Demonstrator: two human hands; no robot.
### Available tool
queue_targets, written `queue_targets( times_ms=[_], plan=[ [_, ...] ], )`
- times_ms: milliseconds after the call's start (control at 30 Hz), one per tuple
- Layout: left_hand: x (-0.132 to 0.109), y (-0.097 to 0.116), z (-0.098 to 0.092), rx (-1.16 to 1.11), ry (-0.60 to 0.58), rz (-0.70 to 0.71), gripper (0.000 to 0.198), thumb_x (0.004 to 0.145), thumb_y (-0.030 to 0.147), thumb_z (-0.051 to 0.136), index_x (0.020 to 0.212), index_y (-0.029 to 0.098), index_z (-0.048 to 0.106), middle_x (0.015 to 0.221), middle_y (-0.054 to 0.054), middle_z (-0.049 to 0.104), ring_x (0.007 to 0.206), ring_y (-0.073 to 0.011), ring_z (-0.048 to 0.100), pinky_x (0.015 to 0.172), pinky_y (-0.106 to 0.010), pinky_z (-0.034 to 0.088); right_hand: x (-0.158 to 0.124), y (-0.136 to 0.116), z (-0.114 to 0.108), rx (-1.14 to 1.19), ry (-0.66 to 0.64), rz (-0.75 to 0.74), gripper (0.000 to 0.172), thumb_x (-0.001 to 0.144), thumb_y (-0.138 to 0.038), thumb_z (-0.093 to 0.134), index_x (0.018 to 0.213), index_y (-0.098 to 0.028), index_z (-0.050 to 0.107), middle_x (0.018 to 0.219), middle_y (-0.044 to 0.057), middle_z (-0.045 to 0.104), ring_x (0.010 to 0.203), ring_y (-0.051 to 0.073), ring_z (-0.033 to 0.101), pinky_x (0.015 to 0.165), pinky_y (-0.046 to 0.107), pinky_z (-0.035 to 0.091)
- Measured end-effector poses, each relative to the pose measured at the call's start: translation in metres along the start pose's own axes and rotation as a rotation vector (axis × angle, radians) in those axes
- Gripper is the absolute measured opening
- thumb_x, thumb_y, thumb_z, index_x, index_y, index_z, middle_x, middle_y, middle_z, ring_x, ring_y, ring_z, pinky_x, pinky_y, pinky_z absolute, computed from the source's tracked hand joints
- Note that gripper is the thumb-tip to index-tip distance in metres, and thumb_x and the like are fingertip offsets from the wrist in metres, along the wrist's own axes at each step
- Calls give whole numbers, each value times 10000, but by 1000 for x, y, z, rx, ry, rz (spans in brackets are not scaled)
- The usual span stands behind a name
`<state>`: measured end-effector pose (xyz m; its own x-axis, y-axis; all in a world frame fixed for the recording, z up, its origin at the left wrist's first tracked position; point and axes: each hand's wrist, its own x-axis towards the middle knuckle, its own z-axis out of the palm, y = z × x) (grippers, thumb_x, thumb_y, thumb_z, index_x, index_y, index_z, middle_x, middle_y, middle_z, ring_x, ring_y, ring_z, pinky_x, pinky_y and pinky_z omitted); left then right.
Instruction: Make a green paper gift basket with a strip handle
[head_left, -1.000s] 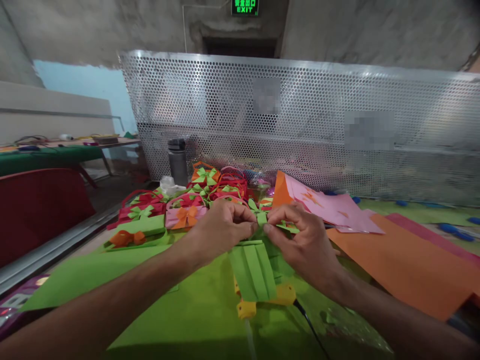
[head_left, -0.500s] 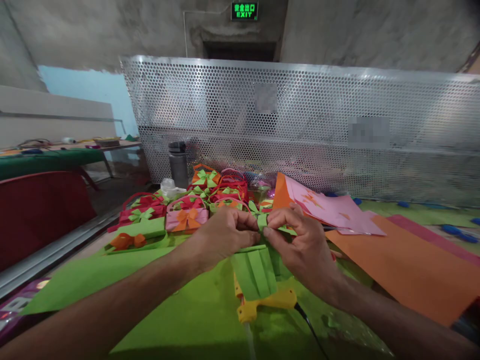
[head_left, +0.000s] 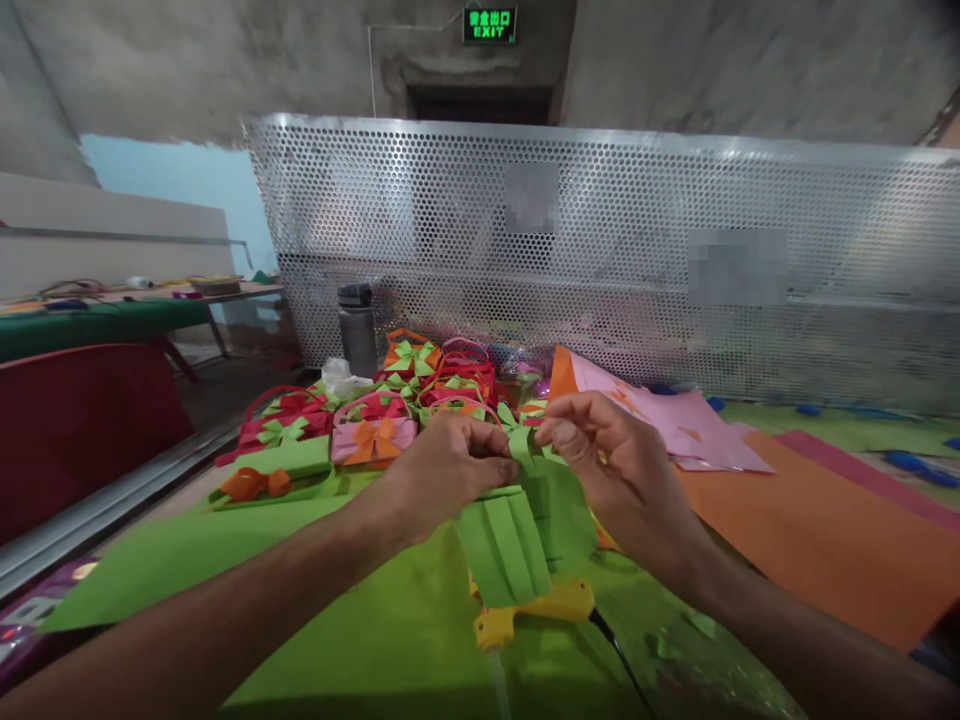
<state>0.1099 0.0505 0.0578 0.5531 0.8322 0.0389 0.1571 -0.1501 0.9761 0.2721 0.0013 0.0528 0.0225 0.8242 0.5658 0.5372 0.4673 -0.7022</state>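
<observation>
My left hand pinches the green folded paper piece between thumb and fingers at its upper edge. The piece has pleats hanging down in front and a looped strip at the top, beside my fingertips. My right hand is just right of the loop, fingers loosely curled and apart, with nothing seen in them. Below the piece lies a yellow glue gun, partly covered by the pleats, a glue stick and a black cord coming out of it.
Small paper bags with bows crowd the table's left and back, near a grey bottle. Orange sheets and pink sheets lie right. Green sheets cover the front. A perforated metal panel stands behind.
My right hand has let go of the green strip and drawn back slightly right, its fingers loosening. My left hand keeps its pinch; the pleated piece has shifted slightly left.
</observation>
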Motion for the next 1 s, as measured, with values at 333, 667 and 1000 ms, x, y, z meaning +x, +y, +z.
queue_targets(
  times_ms=[333, 667, 1000],
  plan=[
    [-1, 0, 0, 46, 17, 40, 149, 634, 290, 640, 608, 147, 610, 512, 44, 463, 463, -69, 322, 465, -214, 238, -1, -1, 2, -121, -156, -20, 91, 763, -208, 542, 676, -184, 530, 657, -21, 545, 623, 124, 487, 583, 264, 378],
    [-3, -2, 6, -28, 40, 46, 132, 627, 262, 641, 580, 154, 583, 495, 53, 456, 464, -78, 374, 467, -213, 274, -5, 1, 3, -182, -101, -141, 97, 752, -139, 503, 677, -188, 466, 665, -17, 515, 662, 141, 467, 640, 298, 354],
    [-2, -7, 7, 28, 48, 57, 124, 651, 247, 614, 592, 150, 565, 502, 58, 416, 466, -71, 334, 468, -214, 245, -4, 1, 7, -244, -66, -206, 99, 779, -126, 507, 709, -187, 474, 671, -13, 522, 670, 145, 446, 676, 325, 335]
  ],
)
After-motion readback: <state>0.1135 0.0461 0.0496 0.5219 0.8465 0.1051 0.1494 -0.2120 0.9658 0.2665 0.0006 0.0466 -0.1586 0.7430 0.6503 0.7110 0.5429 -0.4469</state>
